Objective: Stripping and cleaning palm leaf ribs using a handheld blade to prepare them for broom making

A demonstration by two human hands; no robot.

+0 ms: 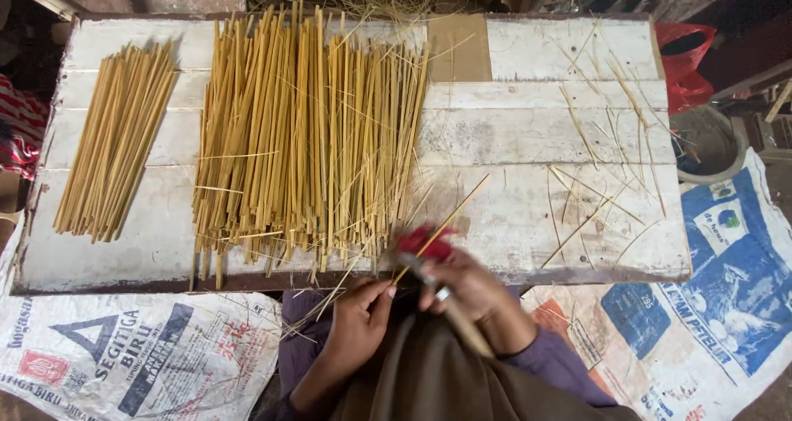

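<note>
Bamboo strip [441, 225] pinched by both hands' grip at the table's near edge [577, 274].

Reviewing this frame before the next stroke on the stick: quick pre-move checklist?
1. Left hand pinching stick: ok.
2. Right hand gripping wooden-handled tool: ok.
3. Tool edge against stick: cannot tell, blurred, red wrap in the way.
4. Left fingers out of the tool's path: cannot tell.
5. Big pile within reach on the board: ok.
6. Small bundle apart from big pile: ok.
</note>
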